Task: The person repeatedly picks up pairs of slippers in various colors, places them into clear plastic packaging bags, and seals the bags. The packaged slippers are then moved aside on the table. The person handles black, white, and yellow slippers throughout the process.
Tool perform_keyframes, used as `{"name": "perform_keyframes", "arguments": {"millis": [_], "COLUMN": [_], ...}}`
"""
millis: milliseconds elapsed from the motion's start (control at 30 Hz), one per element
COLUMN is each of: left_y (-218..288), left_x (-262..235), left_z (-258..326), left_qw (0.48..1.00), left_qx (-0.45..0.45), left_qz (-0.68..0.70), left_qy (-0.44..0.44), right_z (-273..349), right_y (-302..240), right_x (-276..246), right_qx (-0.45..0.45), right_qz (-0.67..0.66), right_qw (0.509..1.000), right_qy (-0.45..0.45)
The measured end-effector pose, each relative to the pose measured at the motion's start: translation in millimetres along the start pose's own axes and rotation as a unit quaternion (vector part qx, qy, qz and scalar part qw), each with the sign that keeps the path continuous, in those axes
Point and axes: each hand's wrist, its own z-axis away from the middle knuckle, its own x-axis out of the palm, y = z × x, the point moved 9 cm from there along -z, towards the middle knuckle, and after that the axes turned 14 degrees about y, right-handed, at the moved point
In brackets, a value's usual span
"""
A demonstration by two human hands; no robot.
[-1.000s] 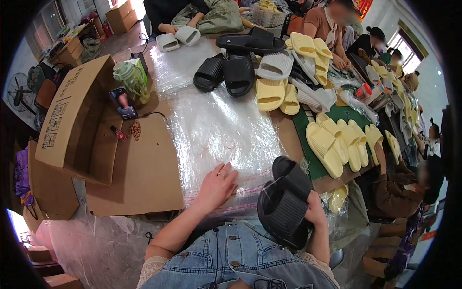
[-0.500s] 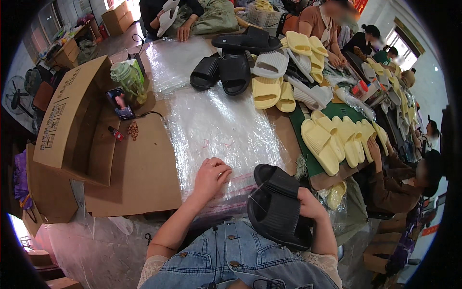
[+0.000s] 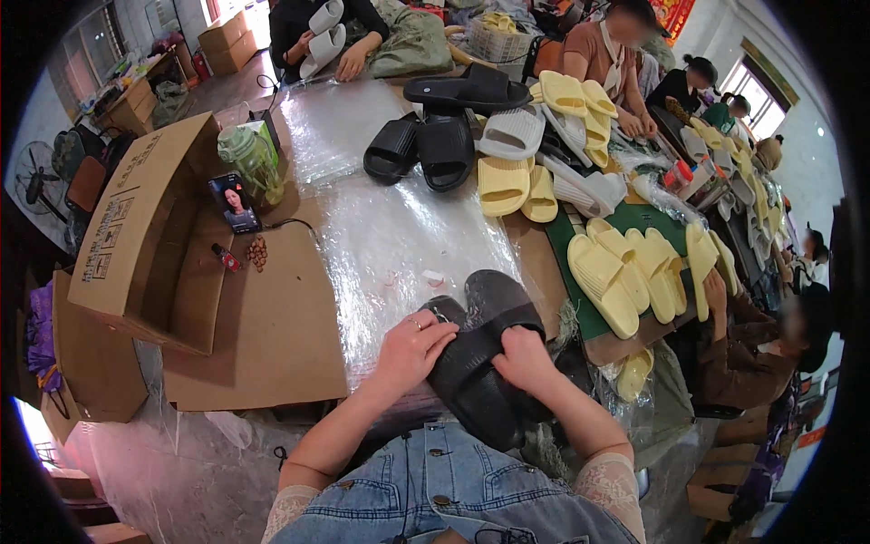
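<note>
Two black slippers [image 3: 467,370] shifting against left fingers [image 3: 441,335], grip unclear, right fingers [image 3: 509,363] clamping the pair, beyond them one basket [image 3: 494,45] holding yellow slippers [image 3: 498,21]

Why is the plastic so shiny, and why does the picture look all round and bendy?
Head view: bright glare streaks the clear plastic; head view: the wide fisheye lens bends straight edges and leaves black corners; head view: the window at upper right looks washed-out white, while the held black slippers look dark.
</note>
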Motion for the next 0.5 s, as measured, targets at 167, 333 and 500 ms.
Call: {"name": "perform_keyframes", "arguments": {"millis": [167,333,500], "left_y": [9.7,0.3,-1.7], "left_x": [-6.9,-16.0,-22.3], "left_z": [-1.3,2.5,4.6], "left_qw": [0.999,1.0,1.0], "left_qx": [0.029,-0.002,-0.004], "left_qz": [0.014,0.018,0.01], "left_qy": [-0.011,0.01,0.008], "right_z": [-27.2,-40.5,-62.1], "right_y": [2.1,-11.0,-5.2], "right_x": [30.7,38.2,28.2], "right_qx": [-0.007,-0.041,0.034], "right_qz": [-0.033,-0.033,-0.009], "right_qw": [0.999,0.992,0.98], "right_qy": [0.015,0.11,0.195]}}
